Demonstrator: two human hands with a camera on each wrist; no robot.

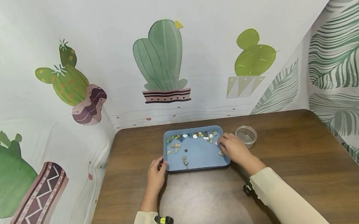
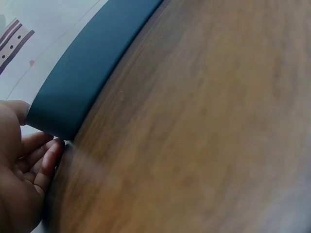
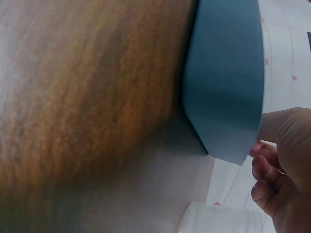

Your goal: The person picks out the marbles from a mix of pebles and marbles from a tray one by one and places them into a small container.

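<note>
A shallow blue tray (image 1: 197, 158) lies on the table with pebbles and glass beads in it. My left hand (image 1: 156, 174) grips its near left corner. In the left wrist view, the thumb is at the tray's rim and the curled fingers (image 2: 46, 162) are by its lower edge. My right hand (image 1: 233, 148) reaches over the right wall, its fingertips down beside a whitish pebble (image 1: 216, 143). Whether they pinch a pebble I cannot tell; the tray wall (image 3: 223, 82) hides the thumb tip in the right wrist view. A flat pebble (image 1: 221, 153) lies just below that hand.
A clear round plastic tub (image 1: 246, 135) stands right of the tray, close to my right hand. Beads and pebbles line the tray's far side, with tan pebbles (image 1: 176, 146) at the left and a dark red bead (image 1: 186, 150) nearby. A cactus-print wall covering (image 1: 209, 103) rises behind the wooden table (image 1: 285, 147).
</note>
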